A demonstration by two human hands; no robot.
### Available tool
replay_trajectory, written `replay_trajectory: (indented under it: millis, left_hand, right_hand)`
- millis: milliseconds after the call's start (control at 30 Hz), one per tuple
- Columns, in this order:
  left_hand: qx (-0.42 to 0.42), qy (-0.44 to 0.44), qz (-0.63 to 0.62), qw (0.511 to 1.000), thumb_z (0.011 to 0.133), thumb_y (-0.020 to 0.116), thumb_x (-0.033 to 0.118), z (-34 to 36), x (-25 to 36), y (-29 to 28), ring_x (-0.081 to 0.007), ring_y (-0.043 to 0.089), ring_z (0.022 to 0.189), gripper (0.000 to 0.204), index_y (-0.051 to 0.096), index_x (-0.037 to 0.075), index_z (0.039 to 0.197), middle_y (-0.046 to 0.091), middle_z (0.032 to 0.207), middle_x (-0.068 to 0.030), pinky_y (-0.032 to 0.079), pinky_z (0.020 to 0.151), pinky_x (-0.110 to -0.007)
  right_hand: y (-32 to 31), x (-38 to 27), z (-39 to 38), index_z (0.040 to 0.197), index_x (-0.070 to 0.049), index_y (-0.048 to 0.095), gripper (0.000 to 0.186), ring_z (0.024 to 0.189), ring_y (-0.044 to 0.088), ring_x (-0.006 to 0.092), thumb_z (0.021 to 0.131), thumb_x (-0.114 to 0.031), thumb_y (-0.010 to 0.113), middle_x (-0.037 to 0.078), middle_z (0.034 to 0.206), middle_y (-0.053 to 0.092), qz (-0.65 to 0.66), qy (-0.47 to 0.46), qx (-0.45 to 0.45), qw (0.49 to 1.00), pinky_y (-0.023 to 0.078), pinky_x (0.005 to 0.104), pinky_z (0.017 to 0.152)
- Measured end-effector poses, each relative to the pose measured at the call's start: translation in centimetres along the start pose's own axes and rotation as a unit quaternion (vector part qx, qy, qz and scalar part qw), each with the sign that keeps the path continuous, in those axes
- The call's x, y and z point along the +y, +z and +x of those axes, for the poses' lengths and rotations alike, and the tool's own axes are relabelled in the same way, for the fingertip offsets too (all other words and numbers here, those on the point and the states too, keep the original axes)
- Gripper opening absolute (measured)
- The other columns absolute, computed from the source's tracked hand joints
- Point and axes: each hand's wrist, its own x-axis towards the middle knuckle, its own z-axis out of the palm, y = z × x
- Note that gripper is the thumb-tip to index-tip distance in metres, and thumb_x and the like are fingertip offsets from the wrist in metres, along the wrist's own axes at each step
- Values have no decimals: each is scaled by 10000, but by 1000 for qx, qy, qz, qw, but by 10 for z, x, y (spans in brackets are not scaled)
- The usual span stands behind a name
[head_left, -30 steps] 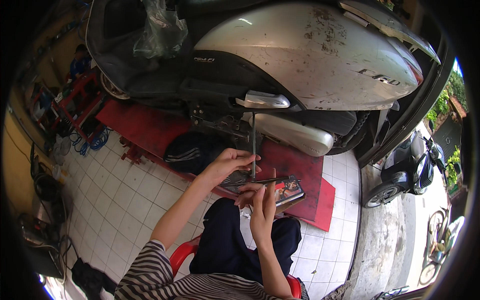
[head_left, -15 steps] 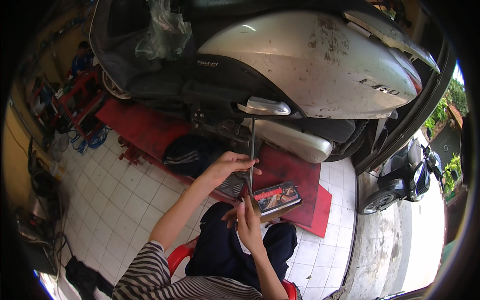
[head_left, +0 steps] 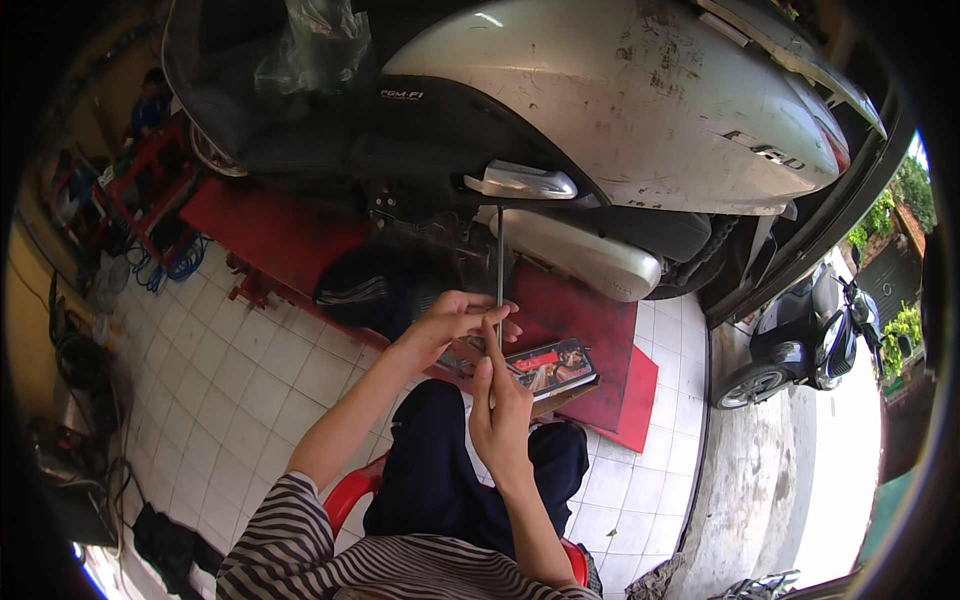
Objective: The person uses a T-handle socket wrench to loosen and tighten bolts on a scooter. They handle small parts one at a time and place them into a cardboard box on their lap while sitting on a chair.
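A long thin metal rod [head_left: 500, 250], seemingly the shaft of a hand tool, stands almost upright below the footrest [head_left: 525, 182] of a silver and black scooter [head_left: 600, 110]. My left hand [head_left: 450, 325] has its fingers closed about the rod's lower half. Just below it is my right hand [head_left: 502, 405], its index finger stretched up along the rod and its thumb raised. The other fingers curl round the rod's lower end, which they hide. Whatever the rod's top meets under the scooter is too dark to make out.
Beside my hands a black and red printed box [head_left: 555, 365] lies on the red lift platform [head_left: 600, 385]. A dark cap-like cloth item [head_left: 375, 298] rests to the left. I sit on a red stool [head_left: 352, 490] over white floor tiles [head_left: 260, 360]. Another scooter [head_left: 800, 350] stands outside at right.
My right hand has moved up along the rod, its index finger now reaching my left hand's fingers. My left hand stays on the rod. The whole view has shifted slightly.
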Motion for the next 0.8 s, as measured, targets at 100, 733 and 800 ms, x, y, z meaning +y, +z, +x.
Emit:
replay_trajectory:
  millis: [100, 733, 800]
  left_hand:
    - [13, -22, 6, 1000, 949, 712, 303, 2, -3, -10, -215, 706, 1030, 427, 638, 12, 1253, 735, 1074, -180, 563, 857, -309]
    - [-25, -22, -16, 999, 999, 627, 195, 16, 0, -14, -278, 712, 1043, 357, 603, -58, 1249, 740, 1024, -194, 521, 976, -357]
    - [-18, -23, -8, 1000, 1002, 620, 193, 15, 1, -11, -284, 715, 1034, 355, 601, -60, 1250, 740, 1023, -195, 522, 976, -360]
  right_hand:
    - [13, 15, -10, 1481, -4, 444, 453, 766, 644, 340, 1044, -111, 498, 201, 896, 648, -56, -45, -15, 997, 507, 389, 732]
    - [14, 37, -27, 1578, -1, 201, 607, 631, 662, 318, 1051, -160, 458, 129, 685, 620, 116, 70, -181, 974, 511, 387, 644]
    - [13, 42, -29, 1576, 13, 181, 616, 633, 663, 312, 1052, -156, 457, 125, 691, 624, 100, 90, -181, 974, 515, 382, 640]
